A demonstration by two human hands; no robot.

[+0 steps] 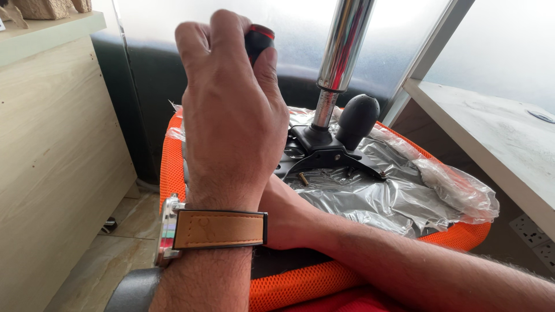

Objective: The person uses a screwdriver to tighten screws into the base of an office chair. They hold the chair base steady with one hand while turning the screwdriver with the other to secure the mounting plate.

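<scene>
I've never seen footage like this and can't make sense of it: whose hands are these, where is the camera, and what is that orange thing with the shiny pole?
There is no machine here. A person wears a camera on the head, so this one picture looks down at that person's own two bare hands.

The left hand, with a watch on a tan strap, is closed around a black and red tool handle, probably a screwdriver; its tip is hidden.

The right hand is mostly hidden behind the left; only its forearm shows, reaching in from the right.

The orange thing is an upturned chair seat, its underside wrapped in clear plastic. On it sit a black metal bracket, a chrome post and a black knob. A small bolt shows by the bracket.
</scene>
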